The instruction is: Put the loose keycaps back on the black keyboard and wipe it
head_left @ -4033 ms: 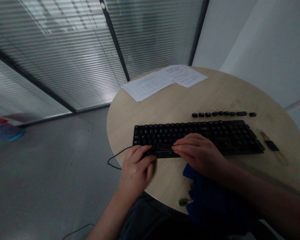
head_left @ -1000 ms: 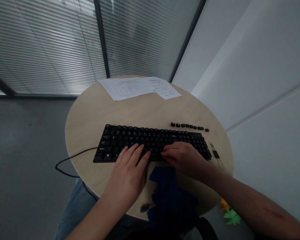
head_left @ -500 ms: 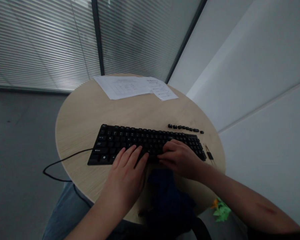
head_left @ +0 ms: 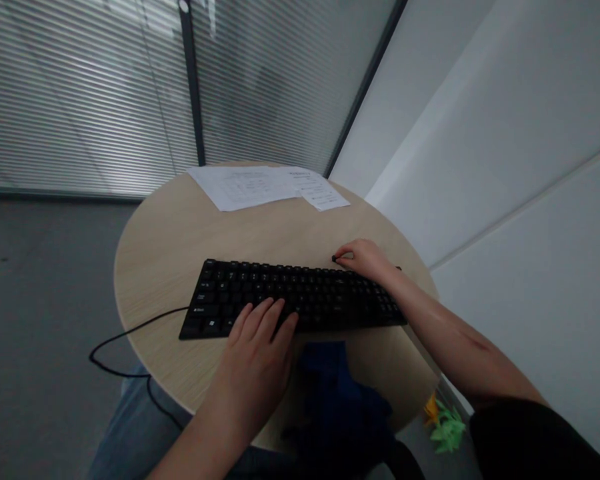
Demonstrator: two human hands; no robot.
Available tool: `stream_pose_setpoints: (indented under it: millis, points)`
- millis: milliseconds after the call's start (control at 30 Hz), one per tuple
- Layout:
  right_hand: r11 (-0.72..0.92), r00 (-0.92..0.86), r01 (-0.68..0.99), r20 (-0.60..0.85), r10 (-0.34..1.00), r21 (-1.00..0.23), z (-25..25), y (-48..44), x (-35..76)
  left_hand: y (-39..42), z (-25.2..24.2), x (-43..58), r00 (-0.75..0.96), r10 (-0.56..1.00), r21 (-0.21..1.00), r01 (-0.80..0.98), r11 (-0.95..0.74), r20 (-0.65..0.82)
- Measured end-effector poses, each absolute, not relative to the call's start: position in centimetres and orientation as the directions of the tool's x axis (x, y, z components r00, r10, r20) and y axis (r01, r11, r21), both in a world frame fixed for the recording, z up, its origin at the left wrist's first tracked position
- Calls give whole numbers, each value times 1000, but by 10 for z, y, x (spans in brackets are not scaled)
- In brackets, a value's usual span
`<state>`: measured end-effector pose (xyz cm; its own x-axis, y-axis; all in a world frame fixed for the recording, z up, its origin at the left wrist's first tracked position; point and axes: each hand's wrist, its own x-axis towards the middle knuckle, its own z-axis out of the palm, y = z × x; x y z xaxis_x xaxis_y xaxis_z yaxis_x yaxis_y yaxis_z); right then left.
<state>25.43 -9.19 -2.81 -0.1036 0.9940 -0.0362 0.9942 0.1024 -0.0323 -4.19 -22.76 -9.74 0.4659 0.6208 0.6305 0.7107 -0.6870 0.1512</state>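
A black keyboard (head_left: 290, 298) lies across a round pale wooden table (head_left: 180, 247). My left hand (head_left: 260, 347) rests flat on the keyboard's near edge, fingers stretched over the bottom rows. My right hand (head_left: 363, 257) has reached over the keyboard to the row of loose black keycaps behind it, and its fingertips pinch one keycap (head_left: 335, 259) at the row's left end. The hand and forearm hide most of the other loose keycaps.
Two printed sheets (head_left: 260, 185) lie at the table's far edge by the glass wall with blinds. A dark blue cloth (head_left: 330, 380) hangs at the near edge. The keyboard's cable (head_left: 130, 333) trails off to the left. A green and orange thing (head_left: 445, 427) lies on the floor.
My right hand left the keyboard's right half and reached behind it to the loose keycaps. My left hand stayed on the near edge. The view shifted slightly.
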Motion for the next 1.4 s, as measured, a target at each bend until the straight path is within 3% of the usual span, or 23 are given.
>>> stream_pose_setpoints:
  millis: [133,267,367,467,667,833,967,1067,1200,1400]
  points:
    - [147,-142,983,51,989,-113,-22,-116,247,-229,-97,-41,461,646,179,713,-677,608]
    - [404,-367,873,179,913,-273,-24,-173,235,-229,-97,-40,466,647,178,712,-679,604]
    - [497,-433,802,251,866,-331,-39,-211,226,-228,-97,-40,463,649,180,713,-677,604]
    - [537,-447,789,322,835,-299,-55,-227,222,-228,-97,-39,461,645,175,715,-677,610]
    - [571,-501,812,357,788,-122,-64,-228,219,-229,-97,-39,463,646,174,716,-676,606]
    - [537,-497,843,348,795,-23,-58,-231,215,-228,-98,-40,467,636,165,712,-682,614]
    - [551,-499,831,336,799,-76,-41,-206,233,-226,-99,-40,461,624,158,712,-685,631]
    - [372,-316,920,324,892,-127,-25,-165,258,-226,-99,-40,458,607,145,708,-691,650]
    - [162,-145,981,152,978,-104,-20,-114,280,-226,-99,-40,447,605,142,716,-683,659]
    - [99,-100,993,-16,995,-69,-29,-92,282,-226,-100,-39,441,618,163,714,-681,651]
